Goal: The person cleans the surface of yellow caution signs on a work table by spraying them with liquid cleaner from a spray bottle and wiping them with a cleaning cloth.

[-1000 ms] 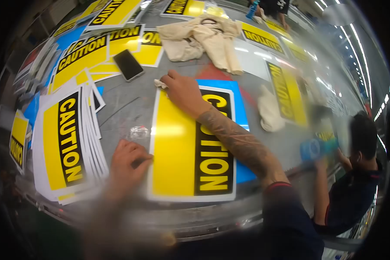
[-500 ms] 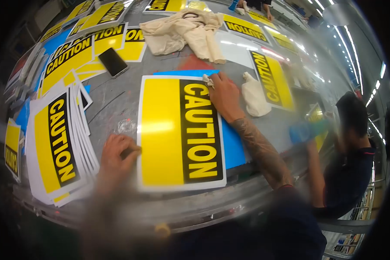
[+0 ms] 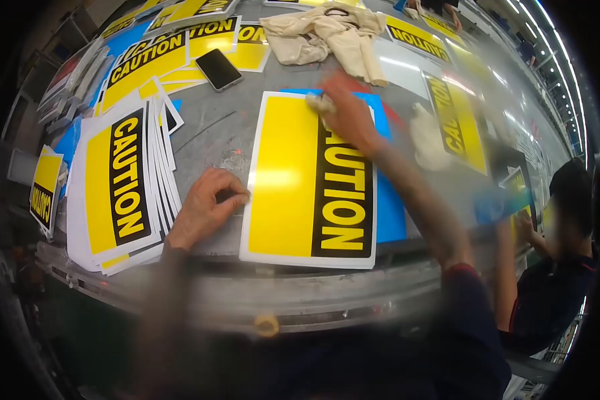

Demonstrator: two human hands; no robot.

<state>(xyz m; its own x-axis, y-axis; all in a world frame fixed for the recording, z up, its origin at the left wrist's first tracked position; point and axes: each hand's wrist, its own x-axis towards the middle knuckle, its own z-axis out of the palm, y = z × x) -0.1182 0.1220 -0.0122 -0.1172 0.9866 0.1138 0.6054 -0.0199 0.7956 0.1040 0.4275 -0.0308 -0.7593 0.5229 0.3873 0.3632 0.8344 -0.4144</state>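
A yellow and black caution sign (image 3: 283, 173) with a white border lies before me, partly over a blue sheet (image 3: 391, 200). At its left edge, my left hand (image 3: 210, 203) has thumb and forefinger pinched on the rim, the other fingers curled. My right hand (image 3: 350, 113), blurred by motion, presses a small wadded off-white cloth (image 3: 321, 103) onto the upper part of the sign. That hand and forearm cover part of the black lettered band.
A stack of caution signs (image 3: 117, 180) stands at left, with more signs (image 3: 147, 63) behind. A phone (image 3: 219, 69), a crumpled cloth (image 3: 323, 33) and a white rag (image 3: 432, 137) lie on the table. A co-worker (image 3: 553, 267) is at right.
My right hand has moved the cloth leftward across the sign's upper part, from the black band onto the yellow. My left hand stays at the left edge. The whole view has shifted.
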